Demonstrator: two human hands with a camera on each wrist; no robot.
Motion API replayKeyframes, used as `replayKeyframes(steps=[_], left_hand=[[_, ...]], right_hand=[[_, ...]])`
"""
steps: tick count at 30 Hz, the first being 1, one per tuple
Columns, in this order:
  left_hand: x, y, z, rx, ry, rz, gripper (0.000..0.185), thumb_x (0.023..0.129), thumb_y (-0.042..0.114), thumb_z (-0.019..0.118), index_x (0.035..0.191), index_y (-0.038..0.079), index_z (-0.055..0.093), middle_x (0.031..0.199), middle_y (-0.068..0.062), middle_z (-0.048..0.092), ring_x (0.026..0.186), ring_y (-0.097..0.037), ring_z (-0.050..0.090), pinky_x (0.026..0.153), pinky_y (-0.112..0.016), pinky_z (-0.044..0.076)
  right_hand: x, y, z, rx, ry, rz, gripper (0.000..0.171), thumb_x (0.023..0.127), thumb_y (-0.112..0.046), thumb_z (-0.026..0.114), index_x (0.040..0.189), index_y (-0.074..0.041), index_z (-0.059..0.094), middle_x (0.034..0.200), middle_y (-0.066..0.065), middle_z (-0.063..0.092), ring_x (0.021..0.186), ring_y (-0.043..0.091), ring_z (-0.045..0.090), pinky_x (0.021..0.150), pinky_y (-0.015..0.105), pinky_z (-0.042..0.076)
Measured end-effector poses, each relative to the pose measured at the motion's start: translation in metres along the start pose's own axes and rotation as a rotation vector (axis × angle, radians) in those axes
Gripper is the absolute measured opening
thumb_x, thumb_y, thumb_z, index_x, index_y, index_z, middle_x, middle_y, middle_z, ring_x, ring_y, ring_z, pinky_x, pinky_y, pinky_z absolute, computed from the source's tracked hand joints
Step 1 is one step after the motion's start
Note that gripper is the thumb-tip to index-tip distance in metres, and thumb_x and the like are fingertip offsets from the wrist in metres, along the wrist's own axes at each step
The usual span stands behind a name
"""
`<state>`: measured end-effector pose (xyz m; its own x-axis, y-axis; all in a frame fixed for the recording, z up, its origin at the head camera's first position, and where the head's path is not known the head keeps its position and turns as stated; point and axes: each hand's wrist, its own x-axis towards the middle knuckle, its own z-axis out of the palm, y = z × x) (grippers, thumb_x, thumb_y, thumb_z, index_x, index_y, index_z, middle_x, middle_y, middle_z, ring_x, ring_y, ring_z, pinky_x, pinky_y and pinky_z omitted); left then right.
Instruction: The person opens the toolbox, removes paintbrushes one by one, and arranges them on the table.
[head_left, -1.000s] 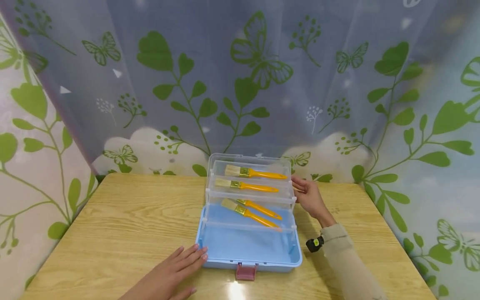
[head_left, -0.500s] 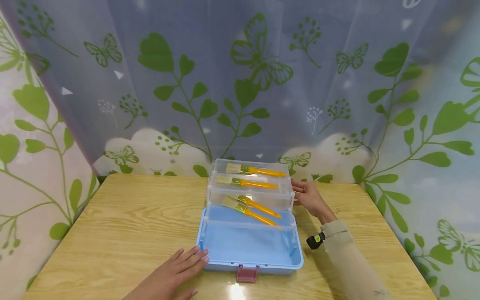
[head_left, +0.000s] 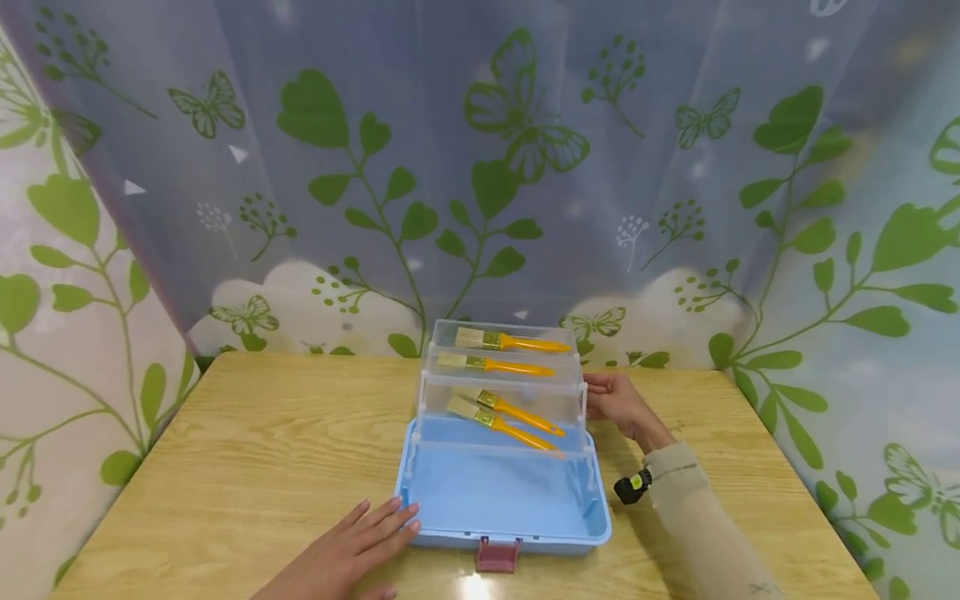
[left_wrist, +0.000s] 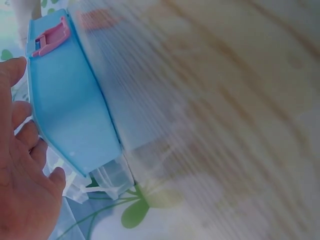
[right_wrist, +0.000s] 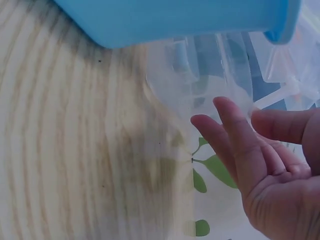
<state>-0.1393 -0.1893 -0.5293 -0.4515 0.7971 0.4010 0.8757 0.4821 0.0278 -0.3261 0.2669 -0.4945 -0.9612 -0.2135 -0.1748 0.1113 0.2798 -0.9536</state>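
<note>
A light blue toolbox [head_left: 525, 543] stands open on the table, its clear stepped trays [head_left: 525, 389] fanned out toward the back. Several paintbrushes [head_left: 513, 365] with orange-yellow handles and pale bristles lie in the trays. Low behind the box hangs its clear lid [right_wrist: 200, 85]. My left hand [head_left: 348, 546] rests with straight fingers on the box's front left corner. At the right rear my right hand [head_left: 624, 408] has its fingertips at the edge of the lid, fingers fairly straight and thumb apart. Whether they touch it is hard to tell.
A pink latch [head_left: 497, 556] hangs at the box's front. The wood-grain table [head_left: 285, 433] extends on both sides of the box. A curtain [head_left: 420, 167] printed with leaves and butterflies hangs right behind the table's far edge. My right wrist wears a black band [head_left: 633, 486].
The clear lid has tilted back and down until its top edge dropped out of sight behind the trays. My right hand has lowered slightly along with it; my left hand stays on the corner.
</note>
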Motion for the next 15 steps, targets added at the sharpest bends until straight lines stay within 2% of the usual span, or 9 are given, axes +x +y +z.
replayKeyframes(steps=[4, 7, 12, 15], left_hand=[[-0.0020, -0.0002, -0.0007, 0.035, -0.007, 0.010, 0.078, 0.096, 0.040, 0.069, 0.160, 0.011, 0.035, 0.164, -0.004, 0.037, 0.158, -0.010, 0.001, 0.124, -0.022, -0.009], [-0.0023, 0.0000, -0.0019, 0.050, -0.010, 0.011, 0.079, 0.095, 0.041, 0.070, 0.160, 0.011, 0.035, 0.163, -0.005, 0.039, 0.158, -0.011, 0.003, 0.125, -0.023, -0.007], [-0.0022, 0.0022, -0.0013, 0.030, -0.025, -0.002, 0.079, 0.096, 0.041, 0.068, 0.160, 0.011, 0.033, 0.165, -0.004, 0.035, 0.158, -0.011, 0.002, 0.124, -0.023, -0.009], [-0.0001, -0.0022, -0.0001, 0.026, -0.019, 0.012, 0.078, 0.097, 0.040, 0.068, 0.160, 0.010, 0.034, 0.165, -0.005, 0.035, 0.158, -0.011, 0.001, 0.124, -0.022, -0.009]], right_hand=[[-0.0001, 0.0021, 0.0016, 0.002, -0.007, 0.008, 0.052, 0.106, -0.009, 0.053, 0.151, 0.012, 0.038, 0.135, 0.028, 0.062, 0.084, 0.007, 0.073, 0.077, 0.029, 0.062], [-0.0007, 0.0024, 0.0027, 0.012, 0.001, 0.011, 0.053, 0.106, -0.010, 0.053, 0.152, 0.011, 0.036, 0.139, 0.030, 0.058, 0.084, 0.006, 0.072, 0.075, 0.026, 0.061], [-0.0016, 0.0042, 0.0045, 0.015, 0.023, 0.026, 0.054, 0.106, -0.012, 0.054, 0.153, 0.009, 0.036, 0.145, 0.032, 0.051, 0.086, 0.006, 0.072, 0.075, 0.026, 0.061], [0.0000, 0.0039, 0.0036, 0.019, 0.037, 0.028, 0.054, 0.106, -0.013, 0.054, 0.153, 0.007, 0.037, 0.146, 0.031, 0.051, 0.088, 0.006, 0.071, 0.076, 0.027, 0.061]])
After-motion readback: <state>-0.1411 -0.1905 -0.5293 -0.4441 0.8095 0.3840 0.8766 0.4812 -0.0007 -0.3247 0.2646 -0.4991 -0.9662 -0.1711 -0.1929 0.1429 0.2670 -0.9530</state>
